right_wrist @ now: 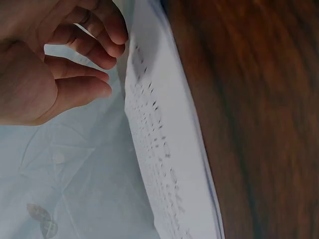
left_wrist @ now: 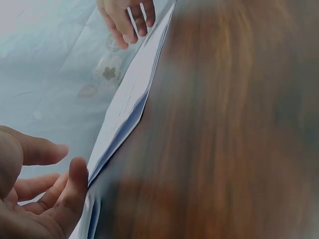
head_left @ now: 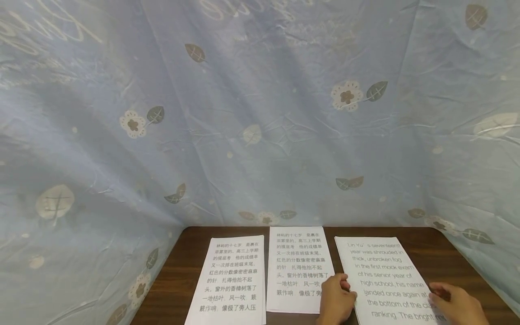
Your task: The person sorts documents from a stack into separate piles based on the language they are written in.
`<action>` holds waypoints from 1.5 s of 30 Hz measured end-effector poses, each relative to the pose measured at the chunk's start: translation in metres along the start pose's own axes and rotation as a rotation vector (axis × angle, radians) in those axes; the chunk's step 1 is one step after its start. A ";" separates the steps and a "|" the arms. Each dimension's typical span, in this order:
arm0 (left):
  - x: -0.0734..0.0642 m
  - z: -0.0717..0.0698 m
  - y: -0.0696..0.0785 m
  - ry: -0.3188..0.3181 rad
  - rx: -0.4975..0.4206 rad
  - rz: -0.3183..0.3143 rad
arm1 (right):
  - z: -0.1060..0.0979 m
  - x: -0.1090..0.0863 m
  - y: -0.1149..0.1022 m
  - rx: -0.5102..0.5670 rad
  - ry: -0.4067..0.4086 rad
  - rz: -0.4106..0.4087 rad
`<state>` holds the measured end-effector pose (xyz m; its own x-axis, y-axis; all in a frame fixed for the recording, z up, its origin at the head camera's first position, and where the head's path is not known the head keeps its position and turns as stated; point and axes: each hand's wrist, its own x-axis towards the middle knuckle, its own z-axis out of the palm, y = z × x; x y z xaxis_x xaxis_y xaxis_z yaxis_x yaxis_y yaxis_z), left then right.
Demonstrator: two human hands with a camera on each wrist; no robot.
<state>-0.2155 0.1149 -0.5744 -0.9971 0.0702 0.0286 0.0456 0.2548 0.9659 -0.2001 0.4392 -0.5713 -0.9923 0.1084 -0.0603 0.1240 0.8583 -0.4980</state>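
English stack (head_left: 383, 282) — lower edge outside head view

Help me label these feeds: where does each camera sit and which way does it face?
Head: worn on the head, facing forward and down at printed papers and patterned cloth; left hand and right hand show.
Left wrist: on that wrist, looking across tabletop and printed papers; both hands show.
Right wrist: on that wrist, looking along printed papers; only right hand shows.
Shared by both wrist views: right hand, patterned cloth, tabletop.
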 end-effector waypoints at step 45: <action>0.026 -0.161 -0.041 0.150 0.249 0.034 | 0.082 0.025 -0.166 0.393 0.068 -0.102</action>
<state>-0.2531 -0.0493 -0.5715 -0.9918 -0.0561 0.1151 0.0737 0.4850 0.8714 -0.2459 0.2578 -0.5611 -0.9954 0.0770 0.0575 0.0016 0.6111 -0.7915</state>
